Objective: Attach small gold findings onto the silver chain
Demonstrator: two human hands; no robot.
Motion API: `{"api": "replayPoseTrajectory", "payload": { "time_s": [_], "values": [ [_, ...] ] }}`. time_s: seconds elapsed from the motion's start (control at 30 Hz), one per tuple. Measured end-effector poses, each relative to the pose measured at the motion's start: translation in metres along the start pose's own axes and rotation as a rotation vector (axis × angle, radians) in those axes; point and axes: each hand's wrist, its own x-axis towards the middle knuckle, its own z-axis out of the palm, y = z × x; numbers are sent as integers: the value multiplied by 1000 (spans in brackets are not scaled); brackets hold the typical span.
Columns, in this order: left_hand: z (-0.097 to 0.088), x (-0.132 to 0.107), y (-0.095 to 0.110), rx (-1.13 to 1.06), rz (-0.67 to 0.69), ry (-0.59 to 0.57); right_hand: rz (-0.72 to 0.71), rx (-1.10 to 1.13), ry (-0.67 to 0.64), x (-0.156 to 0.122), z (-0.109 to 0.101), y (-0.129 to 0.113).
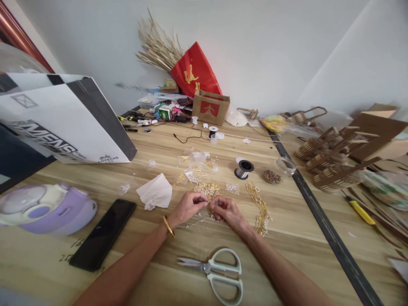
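My left hand (190,208) and my right hand (228,211) meet near the middle of the table, fingertips pinched close together. Whatever sits between the fingertips is too small to make out. A silver chain (195,222) lies below and between the hands, running toward my right fingers. Just beyond the fingertips is a loose pile of gold and silver beads (207,189). To the right of my right hand stretches a bundle of gold chains (259,207). Scissors with pale handles (219,272) rest nearer to me, their blades apart and pointing left.
A black phone (103,233), a crumpled tissue (156,192) and a purple-and-white device (47,208) lie left. Beyond the beads are small bags of findings (199,157) and a wire spool (244,169). A bead jar (276,173), small woven baskets (334,159) and a yellow cutter (361,211) are right.
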Motion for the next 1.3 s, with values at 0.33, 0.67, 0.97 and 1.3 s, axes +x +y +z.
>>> {"api": "replayPoseTrajectory", "payload": {
  "time_s": [0.33,0.67,0.97,1.3],
  "values": [
    [-1,2,-3,8,-19,23,-12,18,-12,0,-1,3],
    [-1,1,-3,2,-13,16,-2,25,-10,0,0,0],
    [-1,1,-2,-4,-17,23,5,19,8,0,1,-2],
    [0,0,-1,2,3,5,-3,24,0,1,0,1]
  ]
}}
